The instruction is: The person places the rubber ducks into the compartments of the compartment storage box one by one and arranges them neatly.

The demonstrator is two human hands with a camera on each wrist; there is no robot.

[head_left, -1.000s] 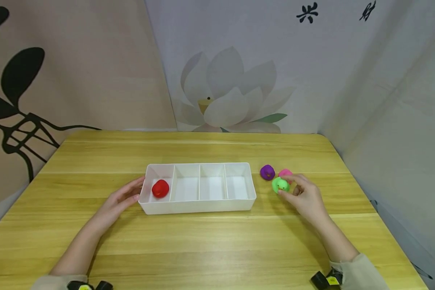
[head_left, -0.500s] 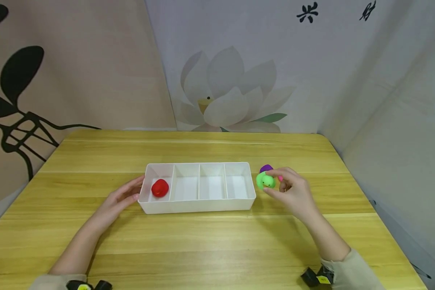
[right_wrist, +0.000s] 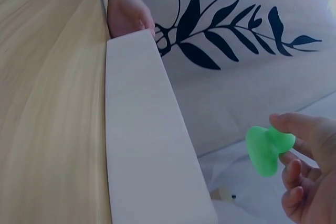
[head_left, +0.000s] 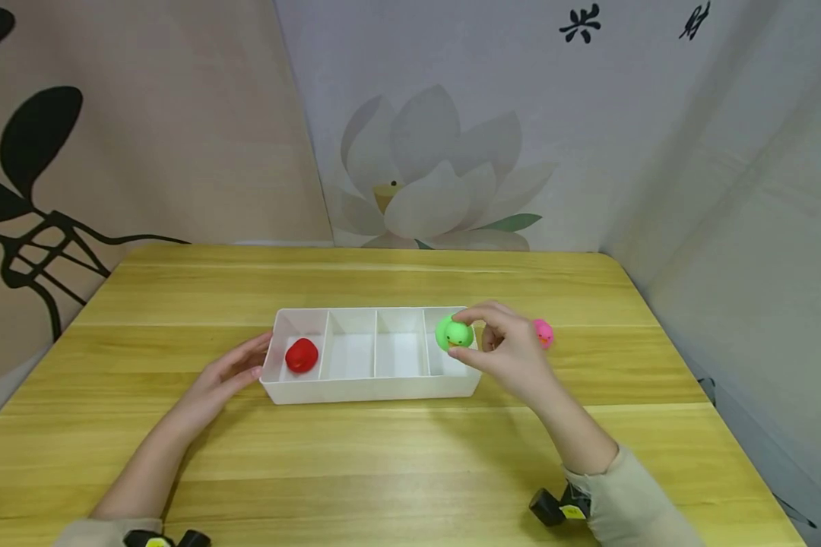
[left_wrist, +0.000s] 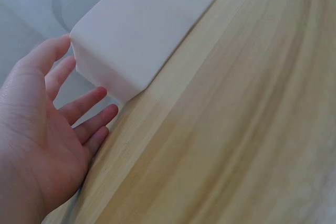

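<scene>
My right hand (head_left: pixel 509 355) pinches a green toy duck (head_left: pixel 455 334) between thumb and fingers, above the rightmost compartment of a white divided box (head_left: pixel 376 390). In the right wrist view the green duck (right_wrist: pixel 265 150) is clear of the box wall (right_wrist: pixel 147 129). At the box's left end, my left hand (head_left: pixel 220 384) rests its fingertips against the side, fingers loosely extended. A round red toy (head_left: pixel 302 355) lies in the leftmost compartment; its details are hard to make out. The two middle compartments hold nothing.
A pink toy duck (head_left: pixel 543 333) sits on the wooden table (head_left: pixel 356 471), right of the box and partly behind my right hand. The purple toy is hidden from view. A printed curtain (head_left: pixel 438 137) hangs behind the table.
My right hand has lifted the green duck from beside the pink and purple toys and carried it left over the box. The left hand stays at the box's end.
</scene>
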